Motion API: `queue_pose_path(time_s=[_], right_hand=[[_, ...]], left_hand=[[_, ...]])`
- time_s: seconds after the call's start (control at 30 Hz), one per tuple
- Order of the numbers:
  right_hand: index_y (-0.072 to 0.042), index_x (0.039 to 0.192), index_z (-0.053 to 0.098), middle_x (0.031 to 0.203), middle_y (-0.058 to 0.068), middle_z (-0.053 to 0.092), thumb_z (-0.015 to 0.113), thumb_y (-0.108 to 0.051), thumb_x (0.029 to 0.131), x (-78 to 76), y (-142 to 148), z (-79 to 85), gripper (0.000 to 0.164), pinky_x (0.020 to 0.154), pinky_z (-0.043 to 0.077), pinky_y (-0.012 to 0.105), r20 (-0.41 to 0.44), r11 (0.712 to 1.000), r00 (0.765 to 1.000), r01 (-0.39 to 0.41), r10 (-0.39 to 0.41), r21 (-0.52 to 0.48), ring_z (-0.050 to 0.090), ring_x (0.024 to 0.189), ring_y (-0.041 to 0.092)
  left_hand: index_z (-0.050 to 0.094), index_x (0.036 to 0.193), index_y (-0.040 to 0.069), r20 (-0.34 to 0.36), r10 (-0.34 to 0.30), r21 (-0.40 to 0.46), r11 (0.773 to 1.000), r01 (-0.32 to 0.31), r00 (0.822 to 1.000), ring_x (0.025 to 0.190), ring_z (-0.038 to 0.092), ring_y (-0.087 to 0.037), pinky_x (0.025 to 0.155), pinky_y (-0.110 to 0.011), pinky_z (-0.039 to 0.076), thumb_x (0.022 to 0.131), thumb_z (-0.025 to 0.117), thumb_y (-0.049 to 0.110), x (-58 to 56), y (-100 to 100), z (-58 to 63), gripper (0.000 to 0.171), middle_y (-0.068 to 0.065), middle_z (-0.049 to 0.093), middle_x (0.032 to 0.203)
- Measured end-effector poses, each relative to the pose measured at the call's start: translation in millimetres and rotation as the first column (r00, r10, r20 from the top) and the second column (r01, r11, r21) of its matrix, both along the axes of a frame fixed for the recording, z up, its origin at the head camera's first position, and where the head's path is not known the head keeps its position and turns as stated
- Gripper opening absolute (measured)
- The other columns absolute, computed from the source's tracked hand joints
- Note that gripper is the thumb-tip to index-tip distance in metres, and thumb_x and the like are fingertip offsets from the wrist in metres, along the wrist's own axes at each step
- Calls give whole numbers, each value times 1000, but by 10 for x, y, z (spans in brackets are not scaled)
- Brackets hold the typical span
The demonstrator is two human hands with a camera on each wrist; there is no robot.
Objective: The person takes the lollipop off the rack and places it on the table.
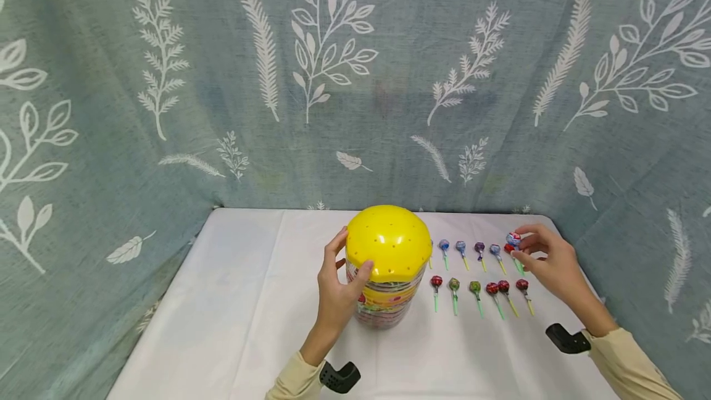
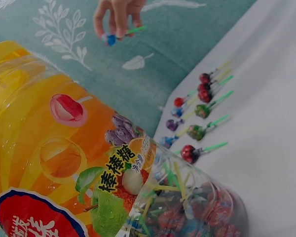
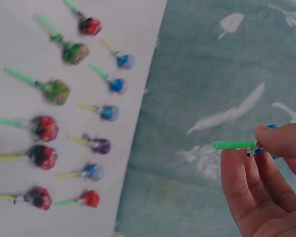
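Observation:
My left hand (image 1: 337,295) holds the side of a large clear plastic jar (image 2: 89,148) with a domed yellow lid (image 1: 389,242). The jar stands upright on the table in the head view. Through its clear lower part in the left wrist view, many wrapped lollipops show. My right hand (image 1: 555,264) pinches a blue-wrapped lollipop (image 1: 513,239) with a green stick (image 3: 234,145), raised above the right end of the back row. Just under it lies a red lollipop (image 3: 90,198).
Two rows of lollipops lie right of the jar. The back row holds blue ones (image 1: 461,246) and a purple one (image 1: 480,247); the front has red ones (image 1: 522,285) and green ones (image 1: 454,284). A white cloth (image 1: 266,301) covers the table, with a patterned curtain (image 1: 383,97) behind.

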State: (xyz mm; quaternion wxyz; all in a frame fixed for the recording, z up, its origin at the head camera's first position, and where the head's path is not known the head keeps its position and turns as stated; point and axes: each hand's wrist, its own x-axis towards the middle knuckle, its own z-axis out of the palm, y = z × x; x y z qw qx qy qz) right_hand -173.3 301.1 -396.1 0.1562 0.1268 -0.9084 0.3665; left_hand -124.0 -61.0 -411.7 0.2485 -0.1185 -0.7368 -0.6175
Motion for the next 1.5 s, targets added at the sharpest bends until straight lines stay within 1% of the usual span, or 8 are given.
queue_pose_path(time_s=[0.3,0.53,0.7,0.93,1.1,1.27,1.43,1.5], right_hand=[[0,113,56,85,15,61,70,4,79,-117,232,-225,36,48,50,27,72,998,995,60,-62,27,57,69,8],[3,114,53,85,17,61,70,2,80,-223,447,-493,38,48,50,25,136,992,983,118,-124,55,58,71,20],[4,112,53,83,20,61,69,0,79,-307,620,-794,36,47,50,29,161,985,971,171,-175,38,58,66,23],[3,111,52,84,20,60,68,-2,80,-441,850,-1317,35,45,50,45,242,954,923,295,-300,61,57,62,21],[10,110,52,85,26,59,65,0,78,-390,817,-1362,36,48,48,35,285,939,895,332,-344,92,57,71,33],[11,110,51,84,24,59,63,2,78,-365,775,-1401,35,51,45,31,321,923,866,362,-385,131,57,73,34],[10,110,51,84,25,58,62,4,78,-401,788,-1462,35,50,43,31,311,917,863,377,-398,129,57,73,34],[9,112,49,86,25,58,62,2,80,-385,805,-1465,36,52,45,32,325,918,859,369,-396,142,57,75,35]], left_hand=[[39,137,2,-1,8,-6,1000,-8,1000,125,42,-26,89,-60,36,84,65,10,5,22,-4,60,-12,44,141],[39,137,2,3,8,-7,1000,-8,1000,125,42,-26,89,-60,36,84,65,10,16,42,1,60,-12,44,141],[39,137,1,8,8,-9,1000,-8,1000,126,42,-27,89,-58,37,84,65,10,37,51,10,61,-12,44,141],[39,136,1,0,15,-19,1000,-15,1000,127,41,-28,89,-57,38,83,65,8,93,47,8,60,-14,42,143],[40,135,1,2,13,-17,1000,-13,1000,128,40,-28,89,-58,38,83,65,8,133,46,8,59,-14,41,143],[40,135,-1,-11,15,-29,999,-15,1000,128,40,-29,88,-59,38,82,66,6,157,34,28,59,-16,41,143],[39,138,8,-18,5,-57,998,-6,1000,129,40,-25,89,-56,40,83,67,12,91,-27,-104,62,-7,40,145],[38,139,7,4,-8,-67,998,8,1000,129,40,-27,89,-57,40,83,68,13,96,-43,-73,63,-8,40,145]])
